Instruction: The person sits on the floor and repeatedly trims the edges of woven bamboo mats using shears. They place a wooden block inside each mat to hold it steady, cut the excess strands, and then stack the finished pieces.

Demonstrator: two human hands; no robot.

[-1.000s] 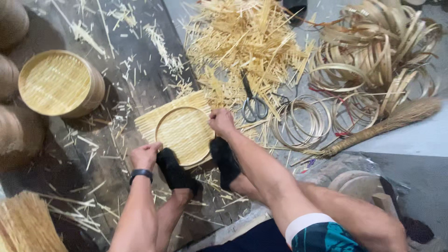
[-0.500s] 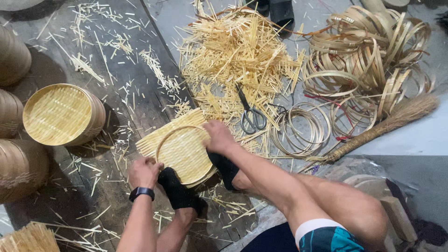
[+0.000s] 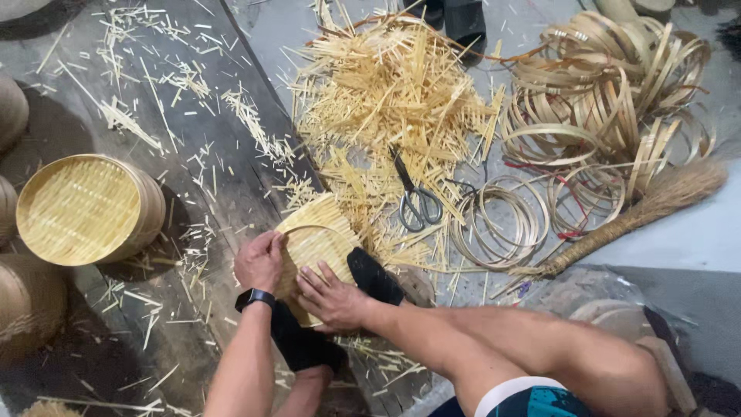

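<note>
Head view: your left hand [image 3: 261, 261] and right hand [image 3: 332, 297], fingers spread flat, press the woven bamboo mat [image 3: 316, 247] and hoop [image 3: 320, 230] steady, black-socked feet [image 3: 374, 276] pinning it.

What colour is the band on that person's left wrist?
Black; the wristband shows clearly in the head view, just behind the left hand.

No packages, labels or signs anywhere in view. Only one screen: small, dark and rectangular, on the black smartwatch [image 3: 254, 297] strapped round the left wrist, low and left of centre. Face unlit, showing plain black.
</note>
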